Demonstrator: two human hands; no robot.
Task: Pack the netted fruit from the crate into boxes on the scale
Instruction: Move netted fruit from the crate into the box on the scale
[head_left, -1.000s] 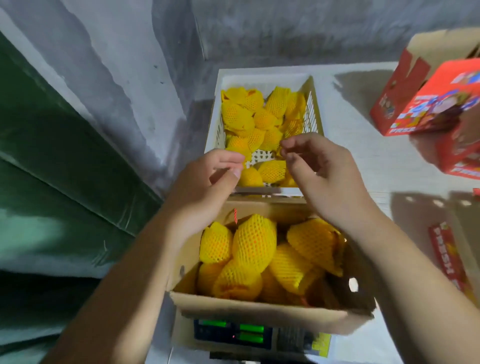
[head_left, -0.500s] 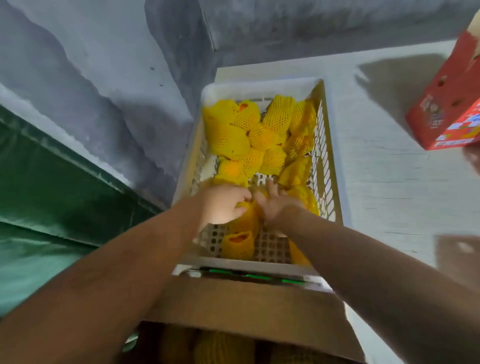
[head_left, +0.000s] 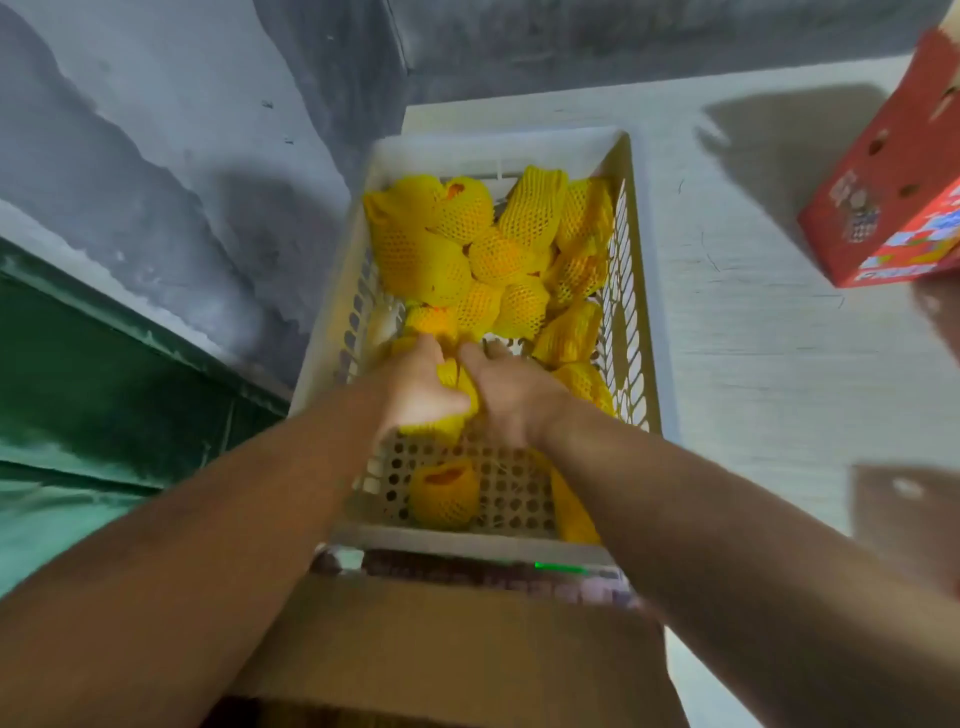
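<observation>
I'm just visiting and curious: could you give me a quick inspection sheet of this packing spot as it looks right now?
Surface: pale white table, bare to the right of the crate.
Job's things: white plastic crate partly filled with yellow netted fruit; one lone netted fruit sits at its near end. Brown cardboard box is nearest the camera; the scale shows a green light behind it.
Clutter: red printed carton at the far right.
Hands: left hand and right hand are both in the crate, gripping one netted fruit between them.
Cables: nothing seen.
Surroundings: grey wall; green sheet at the left.
</observation>
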